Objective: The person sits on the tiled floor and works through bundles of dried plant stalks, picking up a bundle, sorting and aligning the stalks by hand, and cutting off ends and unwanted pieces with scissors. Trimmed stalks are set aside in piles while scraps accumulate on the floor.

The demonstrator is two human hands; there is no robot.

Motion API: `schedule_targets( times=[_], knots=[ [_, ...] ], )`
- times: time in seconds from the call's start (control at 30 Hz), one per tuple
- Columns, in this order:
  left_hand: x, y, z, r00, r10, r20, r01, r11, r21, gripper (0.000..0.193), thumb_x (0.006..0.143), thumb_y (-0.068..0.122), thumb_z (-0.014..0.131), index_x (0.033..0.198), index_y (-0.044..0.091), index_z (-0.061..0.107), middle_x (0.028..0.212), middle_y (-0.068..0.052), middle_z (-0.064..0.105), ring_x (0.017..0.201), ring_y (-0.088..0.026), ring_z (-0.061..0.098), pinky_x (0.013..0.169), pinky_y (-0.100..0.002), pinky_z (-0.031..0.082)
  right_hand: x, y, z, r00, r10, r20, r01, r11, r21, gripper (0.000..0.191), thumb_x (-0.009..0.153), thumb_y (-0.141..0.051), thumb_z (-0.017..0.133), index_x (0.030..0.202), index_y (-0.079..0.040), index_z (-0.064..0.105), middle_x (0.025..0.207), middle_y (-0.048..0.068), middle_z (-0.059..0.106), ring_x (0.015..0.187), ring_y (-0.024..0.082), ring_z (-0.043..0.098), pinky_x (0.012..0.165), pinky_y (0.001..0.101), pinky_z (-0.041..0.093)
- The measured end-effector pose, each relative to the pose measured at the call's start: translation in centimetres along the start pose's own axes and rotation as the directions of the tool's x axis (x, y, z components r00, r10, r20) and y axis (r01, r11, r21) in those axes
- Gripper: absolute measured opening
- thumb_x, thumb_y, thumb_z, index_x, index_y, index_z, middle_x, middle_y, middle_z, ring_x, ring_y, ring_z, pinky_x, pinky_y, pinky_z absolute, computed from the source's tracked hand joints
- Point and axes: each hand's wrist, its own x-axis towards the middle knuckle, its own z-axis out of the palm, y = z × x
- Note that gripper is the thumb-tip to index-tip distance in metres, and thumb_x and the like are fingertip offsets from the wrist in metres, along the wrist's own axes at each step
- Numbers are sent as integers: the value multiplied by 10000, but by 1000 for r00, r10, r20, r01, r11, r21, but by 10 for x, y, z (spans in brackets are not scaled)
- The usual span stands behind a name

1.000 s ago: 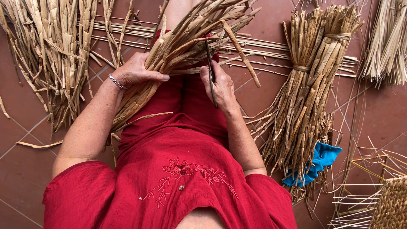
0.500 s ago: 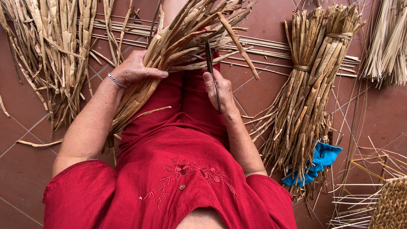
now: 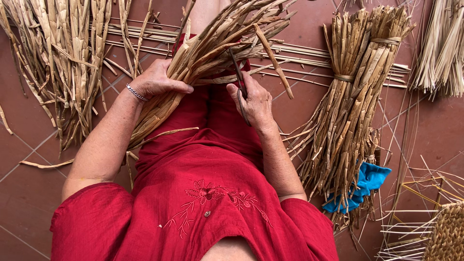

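Note:
A bundle of dried reed leaves (image 3: pixel 208 53) lies slanted across my lap over my red dress (image 3: pixel 193 193). My left hand (image 3: pixel 157 79) is wrapped around the middle of this bundle, a silver bracelet on the wrist. My right hand (image 3: pixel 253 99) grips a pair of dark scissors (image 3: pixel 238 77), blades pointing up into the bundle's upper part. Whether the blades touch a leaf I cannot tell.
A tied sheaf of reeds (image 3: pixel 355 96) lies on the tiled floor at right, with a blue cloth (image 3: pixel 362 186) at its lower end. Loose reeds (image 3: pixel 63 63) spread at left. Thin sticks (image 3: pixel 309 53) lie behind. A partly woven basket (image 3: pixel 447 234) sits bottom right.
My right hand has shifted the scissors slightly, angling the blades higher into the bundle. My left hand keeps its hold on the bundle.

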Motion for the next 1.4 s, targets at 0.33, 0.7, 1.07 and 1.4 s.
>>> schedule_targets(
  times=[0.33,0.7,1.07,1.4],
  knots=[
    [-1,-3,-6,1000,14,28,-14,1000,-11,612,681,275,930,1207,44,720,1016,-49,758,897,-125,697,804,-300,586,6,11,15,999,-31,-15,30,996,-83,539,1009,-463,684,1346,-52,594,992,168,731,930,369,721,769,475,565],
    [0,1,-3,1000,-7,16,7,1000,13,656,660,308,934,1217,38,717,1047,-66,764,928,-144,707,832,-312,588,-10,25,19,984,-165,-62,167,986,23,516,1037,-413,683,1384,-44,587,1023,158,721,929,331,738,793,420,590],
    [4,1,-10,998,-15,69,19,998,-52,611,747,359,879,1244,40,719,1045,-67,757,910,-134,687,815,-312,578,-2,23,5,930,-363,-55,360,931,-58,644,877,-418,842,1365,-74,599,891,91,664,773,289,670,715,407,546],
    [17,-7,-2,1000,19,10,-20,999,26,615,748,394,876,1233,50,721,1059,-70,764,932,-138,702,827,-308,582,-6,35,10,946,-312,-86,310,950,-35,612,981,-422,781,1431,-71,558,1023,123,684,891,285,693,781,389,566]
  ],
)
